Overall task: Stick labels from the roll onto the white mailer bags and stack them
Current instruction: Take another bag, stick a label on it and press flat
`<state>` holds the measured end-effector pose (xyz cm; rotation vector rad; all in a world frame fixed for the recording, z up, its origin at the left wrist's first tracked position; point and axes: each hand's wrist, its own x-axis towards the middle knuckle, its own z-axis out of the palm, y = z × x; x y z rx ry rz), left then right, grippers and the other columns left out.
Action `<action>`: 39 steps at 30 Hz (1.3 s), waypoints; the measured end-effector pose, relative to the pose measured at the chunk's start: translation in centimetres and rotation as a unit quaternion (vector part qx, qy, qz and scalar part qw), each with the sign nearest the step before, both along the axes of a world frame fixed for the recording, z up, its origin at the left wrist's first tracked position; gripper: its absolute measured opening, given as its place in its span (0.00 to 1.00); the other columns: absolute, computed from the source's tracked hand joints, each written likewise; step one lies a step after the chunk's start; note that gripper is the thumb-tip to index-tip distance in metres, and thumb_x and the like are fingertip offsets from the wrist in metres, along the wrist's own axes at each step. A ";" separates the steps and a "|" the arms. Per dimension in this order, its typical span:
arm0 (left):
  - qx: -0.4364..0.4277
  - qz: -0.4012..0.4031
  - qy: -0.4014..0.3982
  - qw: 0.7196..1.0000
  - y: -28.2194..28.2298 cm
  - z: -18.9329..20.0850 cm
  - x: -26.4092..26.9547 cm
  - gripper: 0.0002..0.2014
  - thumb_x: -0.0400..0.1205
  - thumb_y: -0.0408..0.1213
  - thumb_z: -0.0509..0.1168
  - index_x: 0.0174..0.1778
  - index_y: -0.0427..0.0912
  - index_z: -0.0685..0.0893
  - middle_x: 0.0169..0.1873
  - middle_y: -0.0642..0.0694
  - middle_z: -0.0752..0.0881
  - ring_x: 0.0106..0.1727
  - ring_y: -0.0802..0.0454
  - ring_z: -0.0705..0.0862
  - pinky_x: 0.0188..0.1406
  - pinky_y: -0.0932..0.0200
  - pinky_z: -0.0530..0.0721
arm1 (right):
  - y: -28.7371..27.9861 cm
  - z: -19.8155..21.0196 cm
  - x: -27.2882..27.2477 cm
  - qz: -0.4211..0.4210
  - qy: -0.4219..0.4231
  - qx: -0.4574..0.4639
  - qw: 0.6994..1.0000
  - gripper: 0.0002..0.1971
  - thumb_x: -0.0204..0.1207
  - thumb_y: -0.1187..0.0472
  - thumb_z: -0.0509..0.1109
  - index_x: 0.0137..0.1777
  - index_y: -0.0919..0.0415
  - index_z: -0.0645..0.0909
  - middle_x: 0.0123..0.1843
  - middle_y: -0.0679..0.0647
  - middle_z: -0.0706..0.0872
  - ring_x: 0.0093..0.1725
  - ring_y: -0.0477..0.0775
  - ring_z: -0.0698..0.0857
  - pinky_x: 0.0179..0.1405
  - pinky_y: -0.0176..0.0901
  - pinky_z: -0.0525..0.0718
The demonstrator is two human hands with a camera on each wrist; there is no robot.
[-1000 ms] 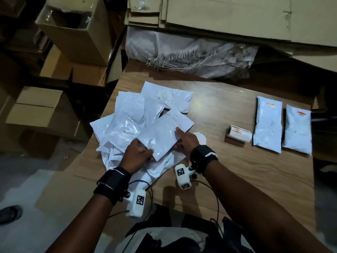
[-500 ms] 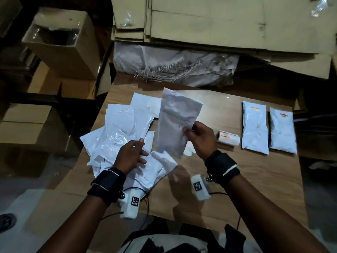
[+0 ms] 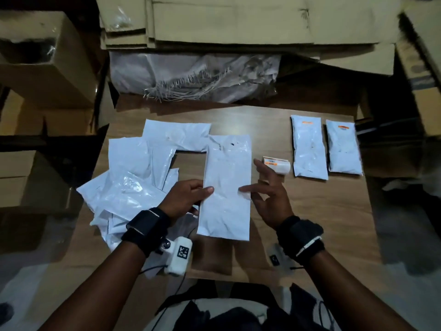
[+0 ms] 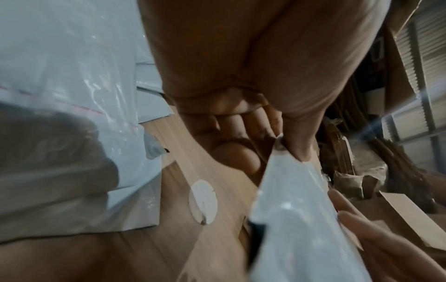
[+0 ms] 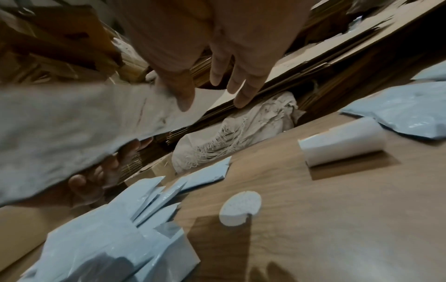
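Note:
A white mailer bag hangs lengthwise just above the wooden table. My left hand grips its left edge, thumb on top and fingers underneath, a pinch also seen in the left wrist view. My right hand is spread at the right edge, with only the thumb touching the bag. The label roll lies just beyond my right fingers. Two labelled bags lie side by side at the right. A loose pile of unlabelled bags is at the left.
A small white disc lies on the table under the held bag. A frayed woven sack and flat cardboard sheets line the back edge. Cardboard boxes stand off the left side.
The bag, held up on end by my right hand, has come down level between both hands. My left hand left the pile and took its left edge; my right hand's grip has loosened.

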<state>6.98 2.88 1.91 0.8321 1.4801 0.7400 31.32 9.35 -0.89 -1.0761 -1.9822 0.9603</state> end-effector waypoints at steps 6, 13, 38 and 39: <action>0.045 -0.053 0.065 0.995 0.7 -0.2 0.6 0.17 0.77 0.52 0.72 0.34 0.41 0.81 0.29 0.51 0.77 0.33 0.53 0.77 0.32 0.55 0.78 | -0.2 1.5 1.2 -0.109 -0.011 0.013 0.994 0.17 0.77 0.68 0.71 0.66 0.57 0.81 0.74 0.57 0.75 0.73 0.40 0.73 0.67 0.43 0.78; 0.180 -0.422 0.459 0.761 3.2 2.7 2.6 0.23 0.72 0.47 0.54 0.60 0.57 0.86 0.52 0.49 0.87 0.56 0.41 0.81 0.57 0.47 0.76 | -0.2 4.2 0.7 0.069 -0.214 0.102 0.969 0.30 0.76 0.49 0.73 0.77 0.55 0.72 0.74 0.53 0.78 0.72 0.56 0.78 0.71 0.49 0.73; 0.047 -0.443 0.497 0.744 -2.3 -9.1 7.8 0.56 0.73 0.67 0.67 0.86 0.47 0.41 0.86 0.42 0.39 0.85 0.37 0.42 0.81 0.36 0.47 | -4.7 -6.0 2.5 -0.079 -0.327 -0.185 0.923 0.34 0.70 0.47 0.73 0.75 0.54 0.67 0.73 0.57 0.72 0.73 0.62 0.71 0.70 0.49 0.72; 0.054 -0.436 0.498 0.748 -1.9 -9.0 7.7 0.57 0.73 0.68 0.67 0.86 0.46 0.40 0.86 0.42 0.38 0.85 0.37 0.41 0.81 0.36 0.48 | -4.8 -6.1 2.5 -0.032 -0.347 -0.142 0.927 0.42 0.69 0.43 0.73 0.81 0.54 0.61 0.80 0.58 0.65 0.79 0.63 0.64 0.77 0.51 0.67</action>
